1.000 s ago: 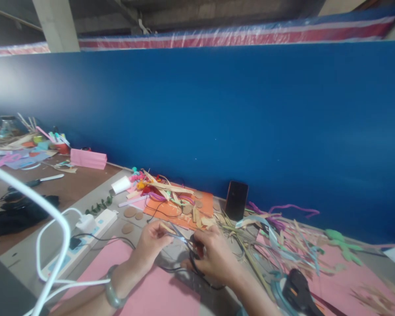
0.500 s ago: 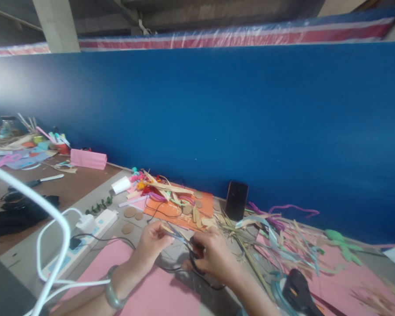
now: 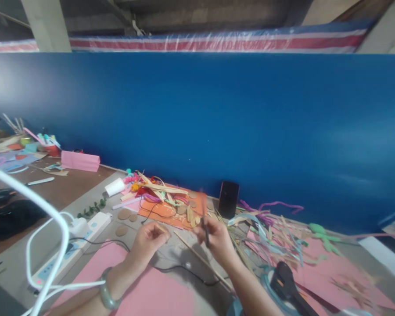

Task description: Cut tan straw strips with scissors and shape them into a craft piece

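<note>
My left hand (image 3: pixel 148 240) is pinched on the end of a small tan strip (image 3: pixel 162 228), above the pink paper (image 3: pixel 158 292). My right hand (image 3: pixel 220 240) grips dark-handled scissors (image 3: pixel 206 233), the blades blurred and pointing up and away. A long straw-coloured strip (image 3: pixel 200 258) slants between the hands toward my right forearm; whether it rests on the table cannot be told. Past my hands lies an orange sheet (image 3: pixel 158 211) with dried strips, brown discs and colourful bits on it.
A phone (image 3: pixel 228 199) leans against the blue partition (image 3: pixel 197 114). On the left are a power strip (image 3: pixel 95 224) and a white cable (image 3: pixel 64 237) crossing the foreground. On the right, a black tool (image 3: pixel 288 283) rests by a tape roll, near ribbons and pink paper.
The scissors have come away from the strip in my left hand and turned upward. A long strip now shows between my hands. The view has shifted slightly right.
</note>
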Demonstrator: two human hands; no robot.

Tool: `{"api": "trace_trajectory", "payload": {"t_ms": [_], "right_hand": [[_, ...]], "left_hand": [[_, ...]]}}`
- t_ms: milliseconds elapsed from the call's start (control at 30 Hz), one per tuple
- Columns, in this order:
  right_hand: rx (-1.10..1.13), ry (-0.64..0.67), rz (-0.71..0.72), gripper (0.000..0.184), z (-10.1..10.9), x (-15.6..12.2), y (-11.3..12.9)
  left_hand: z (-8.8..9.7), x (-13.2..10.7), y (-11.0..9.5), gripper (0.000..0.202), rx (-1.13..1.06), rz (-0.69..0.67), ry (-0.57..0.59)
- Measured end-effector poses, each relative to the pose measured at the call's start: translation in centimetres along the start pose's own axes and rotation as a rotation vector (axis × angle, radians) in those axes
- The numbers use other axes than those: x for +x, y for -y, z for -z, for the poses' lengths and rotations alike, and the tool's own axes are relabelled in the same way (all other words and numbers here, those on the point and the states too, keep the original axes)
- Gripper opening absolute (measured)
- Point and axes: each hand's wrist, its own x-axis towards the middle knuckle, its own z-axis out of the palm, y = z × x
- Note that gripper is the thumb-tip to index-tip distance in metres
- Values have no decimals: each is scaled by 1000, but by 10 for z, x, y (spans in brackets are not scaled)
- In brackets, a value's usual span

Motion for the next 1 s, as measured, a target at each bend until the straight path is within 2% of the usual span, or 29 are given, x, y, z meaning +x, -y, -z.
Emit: {"api": "trace_trajectory", "payload": {"t_ms": [67, 167, 233, 267, 367, 433, 533, 633, 767, 900, 1000], "right_hand": [[280, -131, -62, 39, 13, 4, 2], [528, -370, -92, 42, 41, 16, 3], [559, -441, -71, 46, 61, 25, 2], [498, -451, -52, 48, 70, 30, 1], [138, -267, -64, 63, 91, 41, 0], [-3, -139, -105, 56, 97, 45, -1], [-213, -24, -177, 35, 99, 41, -7], [-446, -38, -217, 21, 99, 30, -18], [-635, -55, -251, 18, 110, 6, -33], [-692, -70, -269, 13, 132, -13, -44], [-678, -90, -262, 11, 149, -20, -50]], "left_hand": [[-1, 1, -1, 14, 27, -15, -6], [0, 2, 1, 13, 110, -39, -23], [2, 3, 5, 14, 171, -59, -34], [3, 3, 6, 15, 197, -65, -41], [4, 4, 11, 14, 241, -80, -61], [5, 5, 12, 14, 239, -86, -59], [6, 6, 12, 17, 236, -77, -63], [8, 7, 11, 18, 286, -87, -91], [11, 7, 16, 13, 401, -173, -95], [11, 4, 24, 9, 543, -254, -88], [10, 2, 29, 10, 655, -330, -33]]}}
